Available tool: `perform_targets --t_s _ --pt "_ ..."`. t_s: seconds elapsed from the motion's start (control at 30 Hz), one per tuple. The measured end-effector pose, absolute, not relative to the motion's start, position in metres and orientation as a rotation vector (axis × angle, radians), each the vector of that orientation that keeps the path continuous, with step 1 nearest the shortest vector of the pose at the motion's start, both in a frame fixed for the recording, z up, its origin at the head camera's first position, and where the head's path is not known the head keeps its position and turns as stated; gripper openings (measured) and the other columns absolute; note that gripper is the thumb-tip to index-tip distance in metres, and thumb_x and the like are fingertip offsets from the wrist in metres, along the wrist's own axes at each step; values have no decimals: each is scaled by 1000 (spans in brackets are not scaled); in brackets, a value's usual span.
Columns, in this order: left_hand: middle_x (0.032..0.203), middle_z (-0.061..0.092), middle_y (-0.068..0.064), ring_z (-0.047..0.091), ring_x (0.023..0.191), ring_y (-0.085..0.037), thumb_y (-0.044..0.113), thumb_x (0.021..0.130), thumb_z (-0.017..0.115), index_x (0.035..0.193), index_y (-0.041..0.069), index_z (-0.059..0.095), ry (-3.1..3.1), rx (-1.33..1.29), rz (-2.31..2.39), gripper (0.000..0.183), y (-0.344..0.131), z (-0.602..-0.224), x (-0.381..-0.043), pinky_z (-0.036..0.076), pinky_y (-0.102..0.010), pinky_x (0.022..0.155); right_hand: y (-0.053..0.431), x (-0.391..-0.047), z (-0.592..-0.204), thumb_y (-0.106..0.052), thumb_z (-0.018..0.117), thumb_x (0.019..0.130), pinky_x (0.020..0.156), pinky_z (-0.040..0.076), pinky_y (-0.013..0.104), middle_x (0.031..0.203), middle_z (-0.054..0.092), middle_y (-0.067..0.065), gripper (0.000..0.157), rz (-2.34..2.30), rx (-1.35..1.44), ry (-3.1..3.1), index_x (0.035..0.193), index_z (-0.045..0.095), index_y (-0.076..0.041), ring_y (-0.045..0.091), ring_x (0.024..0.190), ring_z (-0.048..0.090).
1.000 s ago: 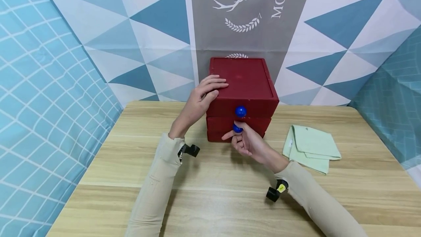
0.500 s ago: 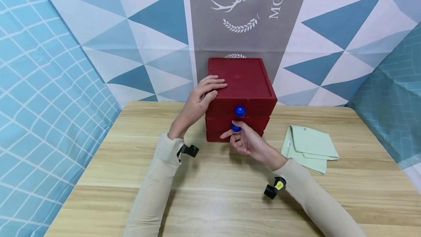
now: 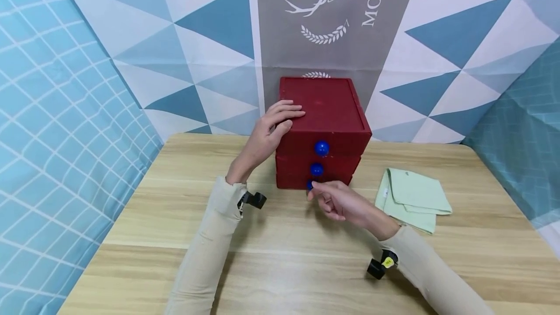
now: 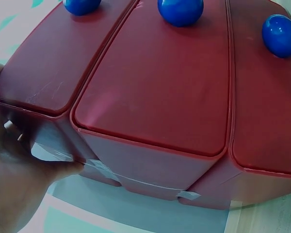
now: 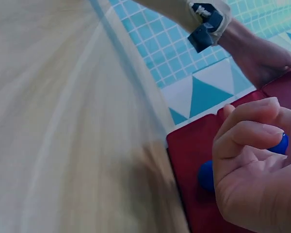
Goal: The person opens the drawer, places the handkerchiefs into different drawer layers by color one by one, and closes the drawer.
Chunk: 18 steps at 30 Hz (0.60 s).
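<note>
A dark red cabinet of stacked drawers [image 3: 323, 106] stands on the table, a round blue knob on each front. My left hand [image 3: 269, 132] rests on its upper left edge, fingers stretched over the top. In the left wrist view the thumb [image 4: 63, 169] lies against its side. My right hand [image 3: 345, 203] is at the bottom drawer, thumb beside the bottom knob [image 3: 309, 185], which it partly covers. Loosely bent fingers show in the right wrist view, with no knob [image 5: 206, 175] between them. Above are the middle knob [image 3: 317, 169] and top knob [image 3: 321, 148].
A folded pale green cloth [image 3: 413, 198] lies on the wooden table [image 3: 280, 266], right of the cabinet. Behind stands a patterned backdrop [image 3: 210, 52], with a blue checked sheet [image 3: 65, 125] on the left. Clear tape strips [image 4: 102, 170] show on the cabinet's side.
My right hand has left the middle knob and moved down to the bottom one, so the middle knob shows fully. The left hand stays on the cabinet. The drawers look shut throughout.
</note>
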<state>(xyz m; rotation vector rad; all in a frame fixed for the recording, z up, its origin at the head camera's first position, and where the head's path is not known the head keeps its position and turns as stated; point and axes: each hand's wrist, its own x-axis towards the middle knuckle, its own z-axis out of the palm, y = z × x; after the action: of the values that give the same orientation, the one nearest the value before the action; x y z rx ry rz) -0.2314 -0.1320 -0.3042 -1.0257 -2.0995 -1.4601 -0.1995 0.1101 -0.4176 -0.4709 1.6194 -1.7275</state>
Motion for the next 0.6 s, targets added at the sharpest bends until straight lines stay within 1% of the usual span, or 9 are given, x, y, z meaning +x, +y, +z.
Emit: perform_targets --t_s 0.13,0.23,0.47,0.6 --pt "136 55 -26 35 140 -38 1 101 46 124 -9 64 -2116 -1012 -1455 31 -132 -304 -232 24 -38 119 113 -203 -425 -35 47 105 38 33 17 63 52 0 48 -1673 -503 1584 113 61 10 9 44 43" --pt "137 55 -26 34 141 -38 1 101 45 124 -9 64 -2125 -1009 -1458 32 -133 -304 -230 23 -39 120 114 -209 -430 -35 49 105 38 34 18 63 54 1 51 -1648 -483 1580 116 60 14 9 44 45" --pt "137 54 -27 34 141 -39 0 100 45 124 -10 64 -2120 -1018 -1464 32 -133 -303 -230 23 -37 120 112 -224 -436 -41 51 103 38 36 19 62 56 1 54 -1553 -332 1682 108 69 9 10 45 47" --pt "137 54 -27 34 141 -40 0 100 45 124 -10 64 -2124 -1014 -1465 32 -133 -304 -231 23 -36 120 109 -227 -438 -45 51 102 39 36 20 61 57 1 58 -1518 -276 1711 114 66 10 10 46 48"
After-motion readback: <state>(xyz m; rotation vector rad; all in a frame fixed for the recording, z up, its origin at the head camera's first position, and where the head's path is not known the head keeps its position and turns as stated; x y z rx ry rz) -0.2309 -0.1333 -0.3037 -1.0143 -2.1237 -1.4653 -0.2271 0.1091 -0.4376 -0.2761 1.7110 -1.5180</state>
